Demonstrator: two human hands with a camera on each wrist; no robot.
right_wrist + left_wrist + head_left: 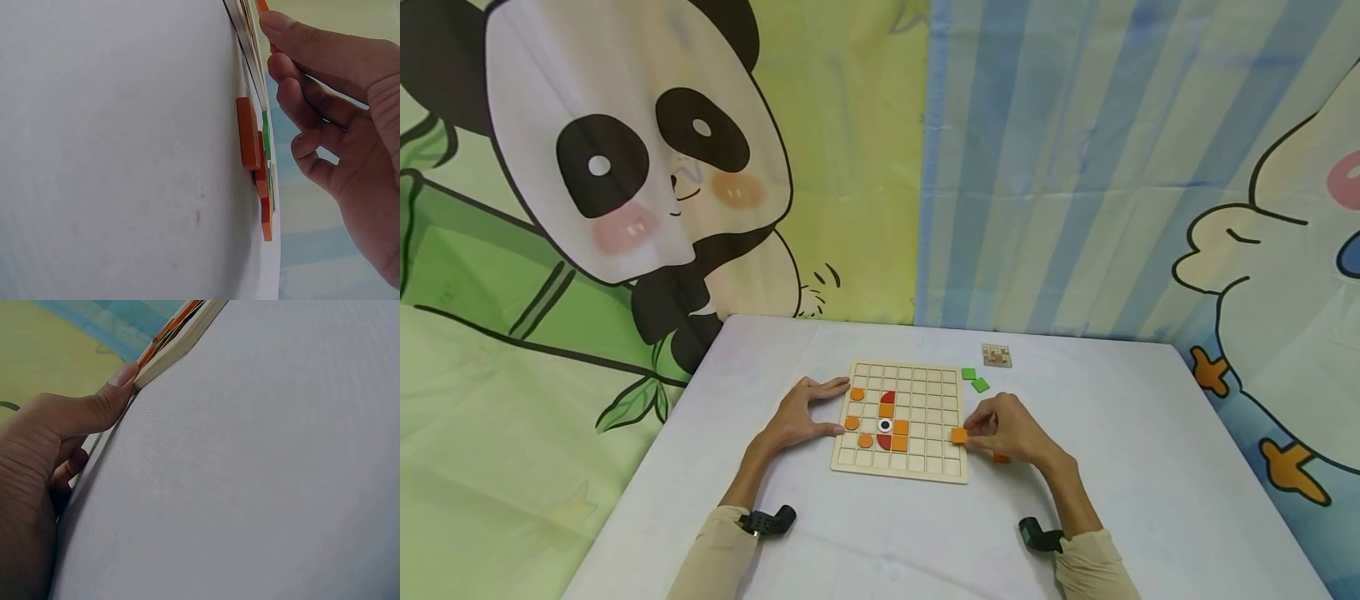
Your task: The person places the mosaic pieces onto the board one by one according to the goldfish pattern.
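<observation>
A pale wooden grid board [934,408] lies on the white table. In its squares sit orange discs [857,394], orange square tiles [899,444], red quarter-round tiles [888,397] and a white eye tile [885,425] with a dark centre. My left hand [795,414] spreads thumb and fingers against the board's left edge; the left wrist view shows the thumb [106,403] at that edge. Over the board's right side, my right hand [1011,427] pinches an orange square tile [958,436] between thumb and fingers.
Beside the right hand, partly hidden by it, lie loose orange tiles [1002,457], stepped in the right wrist view. Two green tiles [980,385] rest off the board's upper right corner. A small patterned card [997,356] lies behind them. Printed curtains [1045,167] hang behind the table.
</observation>
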